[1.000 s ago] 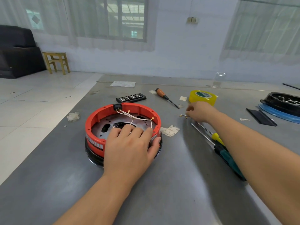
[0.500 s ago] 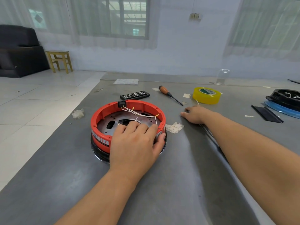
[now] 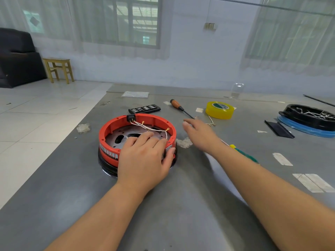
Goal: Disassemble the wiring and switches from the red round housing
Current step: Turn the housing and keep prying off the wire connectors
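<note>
The broad grey metal desk [image 3: 181, 205] is carrying everything, and the red round plastic housing [image 3: 108, 134] is sitting on its left-centre part, stacked on a dark base with a shiny rim. The left hand [image 3: 145, 160] is lying over the near rim of the housing, fingers draped into the bowl and thumb curled against the outer wall, so it is holding the housing steady. The right hand [image 3: 201, 134] is hovering just beside the housing's right side, fingers loosely extended and gripping nothing. Inside, thin white wires [image 3: 150, 128] with small ring terminals are running from a small black switch block [image 3: 130, 117] seated in the far rim, across a perforated metal plate. Judging by this, the step in hand is freeing that wiring, and the wires and switch are not yet out; the next move is probably calling for the free hand to take hold of a wire or to fetch a tool. A yellow-and-green-handled screwdriver [image 3: 243, 153] is lying partly under the right forearm, an orange-handled screwdriver [image 3: 178, 106] and a yellow roll of tape [image 3: 219, 109] are lying farther back, and a black bit case [image 3: 144, 108] is resting behind the housing. Scraps of tape are clinging to the desk. Beyond it, pale floor tiles, a wooden stool [image 3: 59, 69] and curtained windows are showing.
</note>
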Tool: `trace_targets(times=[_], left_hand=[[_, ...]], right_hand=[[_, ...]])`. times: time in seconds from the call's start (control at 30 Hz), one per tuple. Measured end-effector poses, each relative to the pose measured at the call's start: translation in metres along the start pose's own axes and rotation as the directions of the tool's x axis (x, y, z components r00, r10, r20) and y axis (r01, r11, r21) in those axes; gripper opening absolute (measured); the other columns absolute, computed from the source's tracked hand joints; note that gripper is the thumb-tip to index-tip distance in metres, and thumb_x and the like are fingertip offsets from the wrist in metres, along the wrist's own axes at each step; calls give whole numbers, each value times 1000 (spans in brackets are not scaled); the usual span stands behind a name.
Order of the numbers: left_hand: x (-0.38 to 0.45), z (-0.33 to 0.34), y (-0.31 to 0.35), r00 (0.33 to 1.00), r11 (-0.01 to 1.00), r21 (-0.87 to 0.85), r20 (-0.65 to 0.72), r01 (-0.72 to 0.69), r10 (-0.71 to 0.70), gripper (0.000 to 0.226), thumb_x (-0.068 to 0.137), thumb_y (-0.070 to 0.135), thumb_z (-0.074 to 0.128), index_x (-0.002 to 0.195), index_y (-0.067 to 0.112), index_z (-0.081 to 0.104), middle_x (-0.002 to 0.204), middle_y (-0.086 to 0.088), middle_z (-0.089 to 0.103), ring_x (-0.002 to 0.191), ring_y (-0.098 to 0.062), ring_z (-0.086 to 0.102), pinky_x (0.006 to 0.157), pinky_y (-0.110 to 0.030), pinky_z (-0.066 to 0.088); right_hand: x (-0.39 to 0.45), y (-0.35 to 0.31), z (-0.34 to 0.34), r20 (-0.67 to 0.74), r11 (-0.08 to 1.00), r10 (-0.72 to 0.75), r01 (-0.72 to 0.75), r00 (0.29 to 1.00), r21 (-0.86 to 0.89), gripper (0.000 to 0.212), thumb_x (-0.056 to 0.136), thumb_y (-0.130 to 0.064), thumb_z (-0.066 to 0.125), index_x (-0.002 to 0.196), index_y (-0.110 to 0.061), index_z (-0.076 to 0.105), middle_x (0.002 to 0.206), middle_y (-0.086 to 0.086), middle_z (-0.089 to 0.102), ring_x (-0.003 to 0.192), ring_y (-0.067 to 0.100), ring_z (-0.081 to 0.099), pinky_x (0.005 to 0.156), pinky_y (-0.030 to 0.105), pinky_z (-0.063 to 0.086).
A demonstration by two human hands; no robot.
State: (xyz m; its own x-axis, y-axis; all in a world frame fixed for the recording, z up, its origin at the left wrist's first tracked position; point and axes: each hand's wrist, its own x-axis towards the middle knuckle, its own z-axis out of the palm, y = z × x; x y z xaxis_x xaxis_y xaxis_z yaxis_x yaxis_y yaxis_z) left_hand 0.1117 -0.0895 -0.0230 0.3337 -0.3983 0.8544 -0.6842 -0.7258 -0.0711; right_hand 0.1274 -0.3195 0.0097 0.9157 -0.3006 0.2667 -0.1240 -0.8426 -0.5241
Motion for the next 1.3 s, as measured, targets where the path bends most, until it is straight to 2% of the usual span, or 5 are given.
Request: trace_targets(times=[0.27, 0.53, 0.77, 1.07, 1.3], left_hand=[[-10, -23, -6, 956, 951, -120, -26, 286, -291, 32, 99, 39, 58, 123, 26, 76, 135, 2, 69, 142, -31, 50, 111, -52, 34], [-12, -30, -29, 418, 361, -220, 334, 906, -845, 73, 102, 60, 48, 158, 17, 29, 162, -16, 38, 145, -44, 38, 119, -58, 25], [-4, -15, -41, 549, 332, -527, 332, 782, -767, 64, 100, 30, 60, 157, 21, 32, 148, -4, 55, 134, -29, 53, 105, -37, 41], [21, 14, -60, 639, 319, -622, 397, 715, -658, 80, 99, 12, 52, 161, 47, 17, 118, -5, 64, 102, -21, 61, 97, -43, 49], [21, 26, -68, 701, 87, -799, 463, 595, -542, 93, 99, -2, 57, 162, 53, 17, 161, 17, 44, 128, 7, 57, 110, -30, 49]], right_hand=[[-68, -55, 38, -1, 896, 230, -211, 973, 391, 71, 98, -72, 33, 102, -13, 74, 94, -2, 71, 89, 15, 63, 73, 30, 45], [-76, -60, 46, -36, 883, 282, -244, 959, 402, 66, 92, -73, 37, 98, -20, 76, 90, -9, 74, 90, 12, 65, 85, 36, 55], [-74, -62, 43, -147, 754, 226, -78, 963, 652, 39, 92, -58, 52, 113, -33, 73, 103, -15, 74, 96, -1, 66, 82, 27, 52], [-65, -56, 53, -37, 576, 192, -82, 981, 813, 81, 78, -60, 69, 149, -60, 31, 134, -25, 63, 128, 8, 59, 109, 46, 49], [-59, -46, 56, 5, 408, 331, -148, 943, 901, 95, 55, -43, 83, 135, -50, 34, 103, -1, 74, 97, 19, 75, 93, 47, 59]])
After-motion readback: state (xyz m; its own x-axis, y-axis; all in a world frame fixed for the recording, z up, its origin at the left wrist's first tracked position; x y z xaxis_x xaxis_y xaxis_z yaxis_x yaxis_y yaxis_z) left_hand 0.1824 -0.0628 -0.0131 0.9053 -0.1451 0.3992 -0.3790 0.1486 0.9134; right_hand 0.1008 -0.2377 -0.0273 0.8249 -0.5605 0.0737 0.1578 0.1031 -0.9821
